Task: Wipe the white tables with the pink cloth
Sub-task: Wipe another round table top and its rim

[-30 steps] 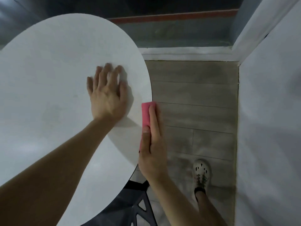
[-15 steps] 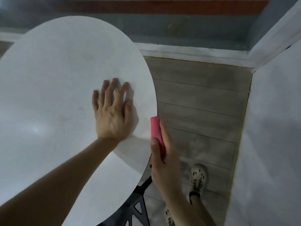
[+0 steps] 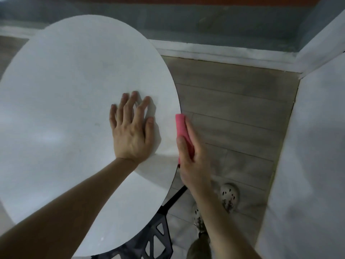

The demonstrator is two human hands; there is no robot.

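Observation:
A round white table (image 3: 71, 101) fills the left of the head view. My left hand (image 3: 131, 131) lies flat on its top near the right rim, fingers spread. The folded pink cloth (image 3: 182, 130) is pressed against the table's right edge. My right hand (image 3: 192, 161) grips the cloth, thumb on its table side and fingers on the outer side. The cloth's lower part is hidden under my hand.
A black chair (image 3: 149, 243) stands under the table's near rim. A white wall (image 3: 308, 156) runs close on the right, a white baseboard (image 3: 224, 53) across the back. Wood-look floor (image 3: 233, 109) lies between. My light shoes (image 3: 229, 195) stand beside the chair.
The view has tilted and drifted, so the table sits lower and more centred. My right hand keeps the cloth on the table's right edge; my left hand stays flat on the top.

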